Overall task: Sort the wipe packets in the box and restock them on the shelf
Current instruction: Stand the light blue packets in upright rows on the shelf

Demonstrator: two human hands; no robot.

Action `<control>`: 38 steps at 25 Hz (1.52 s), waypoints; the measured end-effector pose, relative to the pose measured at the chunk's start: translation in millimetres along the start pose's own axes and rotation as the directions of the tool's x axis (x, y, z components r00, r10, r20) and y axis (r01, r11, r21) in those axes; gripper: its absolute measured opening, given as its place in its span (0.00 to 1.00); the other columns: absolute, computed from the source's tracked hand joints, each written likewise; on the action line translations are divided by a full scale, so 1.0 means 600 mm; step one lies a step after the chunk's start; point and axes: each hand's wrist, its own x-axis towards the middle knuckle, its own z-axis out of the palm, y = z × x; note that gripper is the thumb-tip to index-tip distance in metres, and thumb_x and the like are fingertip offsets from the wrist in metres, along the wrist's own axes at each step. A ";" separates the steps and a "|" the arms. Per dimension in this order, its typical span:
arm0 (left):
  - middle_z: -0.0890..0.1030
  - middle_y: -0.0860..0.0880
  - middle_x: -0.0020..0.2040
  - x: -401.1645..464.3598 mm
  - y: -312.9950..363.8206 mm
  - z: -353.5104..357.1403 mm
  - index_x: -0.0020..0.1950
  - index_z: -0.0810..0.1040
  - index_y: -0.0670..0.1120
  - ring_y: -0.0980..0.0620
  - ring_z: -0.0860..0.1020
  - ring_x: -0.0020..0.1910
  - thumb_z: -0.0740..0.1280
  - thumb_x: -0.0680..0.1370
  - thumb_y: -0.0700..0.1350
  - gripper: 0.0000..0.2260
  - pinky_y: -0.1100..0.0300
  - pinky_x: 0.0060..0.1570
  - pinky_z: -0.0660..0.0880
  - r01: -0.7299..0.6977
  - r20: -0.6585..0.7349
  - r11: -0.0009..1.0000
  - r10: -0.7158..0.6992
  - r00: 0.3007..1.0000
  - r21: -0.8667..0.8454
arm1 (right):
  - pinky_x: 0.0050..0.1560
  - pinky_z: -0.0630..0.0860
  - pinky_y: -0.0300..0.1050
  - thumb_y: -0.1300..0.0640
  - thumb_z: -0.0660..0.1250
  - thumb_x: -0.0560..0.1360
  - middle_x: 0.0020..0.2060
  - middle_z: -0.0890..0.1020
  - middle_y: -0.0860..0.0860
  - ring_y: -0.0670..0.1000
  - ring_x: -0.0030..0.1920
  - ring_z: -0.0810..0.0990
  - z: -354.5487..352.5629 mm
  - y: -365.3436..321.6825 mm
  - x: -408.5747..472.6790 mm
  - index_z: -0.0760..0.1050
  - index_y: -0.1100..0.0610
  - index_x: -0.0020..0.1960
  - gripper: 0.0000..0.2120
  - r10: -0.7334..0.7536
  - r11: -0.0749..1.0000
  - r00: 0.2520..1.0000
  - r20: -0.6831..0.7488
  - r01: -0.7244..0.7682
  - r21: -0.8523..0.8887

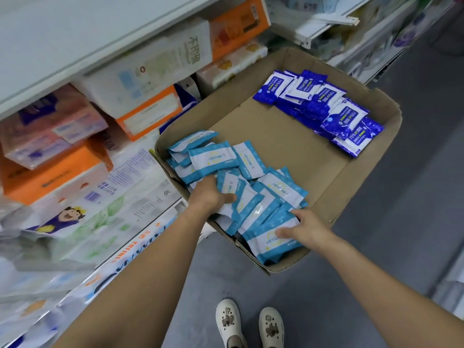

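Observation:
A shallow cardboard box (288,136) stands on the floor beside the shelf. Several light-blue and white wipe packets (213,159) lie heaped in its near left corner. Several dark-blue and white wipe packets (324,106) are piled along its far right side. My left hand (211,194) reaches into the light-blue heap, its fingers curled round packets there. My right hand (303,227) grips the near end of a bunch of light-blue packets (266,219) by the box's front wall, thumb on top.
The shelf unit (50,46) on the left holds orange and white tissue boxes (148,109) and large tissue packs (82,217). Grey floor (401,197) lies to the right of the box. My two shoes (251,325) stand just in front of it.

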 end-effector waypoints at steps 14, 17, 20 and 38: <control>0.84 0.55 0.51 -0.270 -0.047 -0.069 0.57 0.78 0.55 0.56 0.83 0.48 0.66 0.80 0.47 0.07 0.54 0.52 0.80 -0.246 -0.163 0.784 0.186 0.969 -0.570 | 0.27 0.65 0.40 0.55 0.69 0.77 0.32 0.79 0.52 0.49 0.30 0.71 -0.013 -0.167 -0.122 0.79 0.65 0.42 0.12 -0.377 0.924 0.920 0.111 0.381 -0.018; 0.85 0.54 0.50 -0.335 -0.052 -0.106 0.56 0.79 0.52 0.55 0.84 0.47 0.65 0.81 0.46 0.06 0.58 0.48 0.81 -0.253 -0.179 0.685 0.178 0.968 -0.683 | 0.24 0.67 0.38 0.56 0.69 0.77 0.31 0.81 0.52 0.47 0.28 0.73 0.020 -0.225 -0.162 0.80 0.64 0.43 0.11 -0.461 0.879 0.863 0.208 0.476 -0.027; 0.85 0.53 0.50 -0.384 -0.068 -0.156 0.58 0.79 0.50 0.53 0.84 0.47 0.66 0.80 0.47 0.07 0.59 0.45 0.81 -0.272 -0.219 0.615 0.162 0.962 -0.740 | 0.23 0.67 0.39 0.57 0.69 0.76 0.32 0.82 0.55 0.48 0.28 0.74 0.071 -0.283 -0.200 0.80 0.66 0.45 0.11 -0.536 0.835 0.805 0.255 0.550 0.016; 0.85 0.48 0.50 -0.537 -0.511 -0.554 0.57 0.78 0.45 0.47 0.84 0.49 0.69 0.78 0.41 0.08 0.47 0.52 0.81 -0.577 -0.703 0.451 -0.182 0.687 -0.681 | 0.39 0.80 0.48 0.62 0.69 0.76 0.48 0.85 0.56 0.54 0.43 0.84 0.667 -0.574 -0.390 0.77 0.59 0.58 0.11 -0.572 0.793 0.588 0.572 0.573 0.204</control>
